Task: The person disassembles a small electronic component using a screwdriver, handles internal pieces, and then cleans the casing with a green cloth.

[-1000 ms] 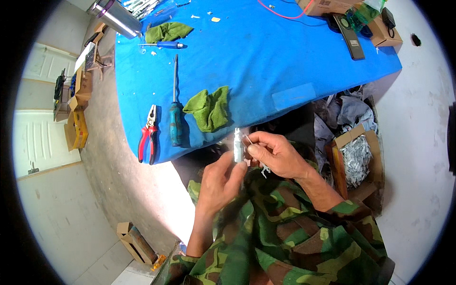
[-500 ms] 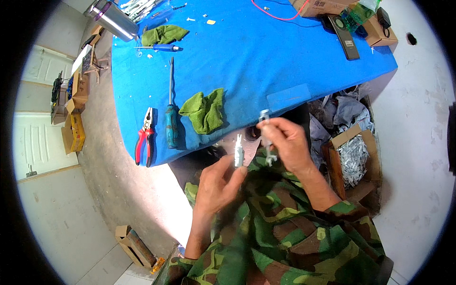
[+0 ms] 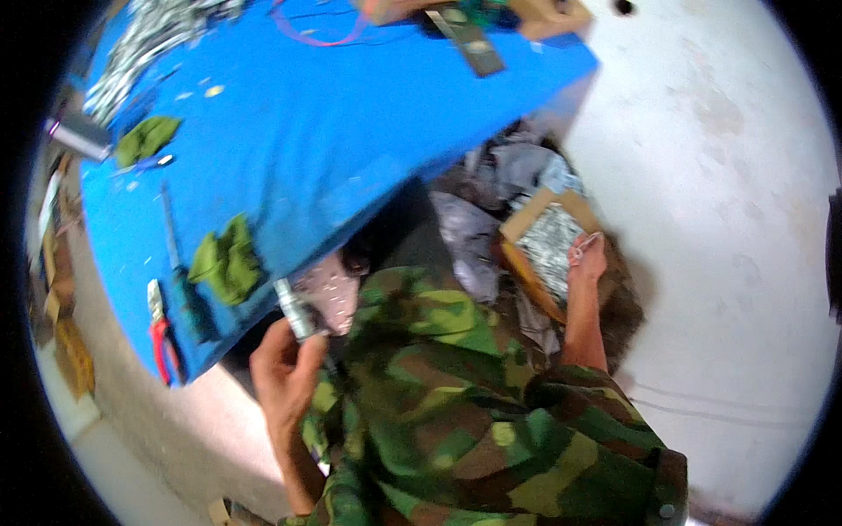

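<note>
My left hand is closed, thumb and fingers pinching a small pale grey-white part that points up toward the table edge. What kind of part it is, I cannot make out. Off to the right, my right hand reaches over the right side of an open cardboard box filled with silvery-white pieces. Its fingers are curled and blurred, with something pale at their tips. Closest to my left hand on the table lies a crumpled green cloth.
The blue-covered table holds a screwdriver, red-handled pliers, a second green cloth, a steel flask, a pile of silvery pieces and a dark flat device. Grey bags sit beside the box.
My right hand has moved from in front of me, where it held a small grey-white part, out to the box. My left hand still holds its part. The view has swung right.
</note>
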Available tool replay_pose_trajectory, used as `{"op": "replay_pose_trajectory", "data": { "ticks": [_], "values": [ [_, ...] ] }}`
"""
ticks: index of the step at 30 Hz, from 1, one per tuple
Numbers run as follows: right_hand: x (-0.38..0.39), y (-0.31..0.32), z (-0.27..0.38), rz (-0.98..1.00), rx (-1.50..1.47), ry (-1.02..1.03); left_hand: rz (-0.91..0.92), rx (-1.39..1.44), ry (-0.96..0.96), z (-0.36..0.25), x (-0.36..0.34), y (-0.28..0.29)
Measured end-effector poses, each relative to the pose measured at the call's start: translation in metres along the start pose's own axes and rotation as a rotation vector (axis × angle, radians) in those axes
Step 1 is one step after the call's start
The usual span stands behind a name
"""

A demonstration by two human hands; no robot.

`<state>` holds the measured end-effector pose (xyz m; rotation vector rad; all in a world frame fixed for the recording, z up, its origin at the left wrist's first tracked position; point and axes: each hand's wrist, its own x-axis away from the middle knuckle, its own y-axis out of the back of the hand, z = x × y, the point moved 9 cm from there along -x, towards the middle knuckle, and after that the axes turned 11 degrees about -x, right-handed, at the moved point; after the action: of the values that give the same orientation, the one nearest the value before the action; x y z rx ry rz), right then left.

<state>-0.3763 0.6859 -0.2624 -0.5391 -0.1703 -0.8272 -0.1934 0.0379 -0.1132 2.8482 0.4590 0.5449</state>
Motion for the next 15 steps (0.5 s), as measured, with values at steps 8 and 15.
{"op": "replay_pose_trajectory", "data": {
  "ticks": [8,15],
  "values": [
    [0.024,0.143,-0.040,-0.519,0.315,-0.061,0.108,-0.053,0.016,-0.023,-0.010,-0.034],
    [0.045,0.120,-0.134,-0.205,0.204,-0.208,0.121,-0.138,-0.041,-0.027,-0.013,-0.036]
  ]
}}
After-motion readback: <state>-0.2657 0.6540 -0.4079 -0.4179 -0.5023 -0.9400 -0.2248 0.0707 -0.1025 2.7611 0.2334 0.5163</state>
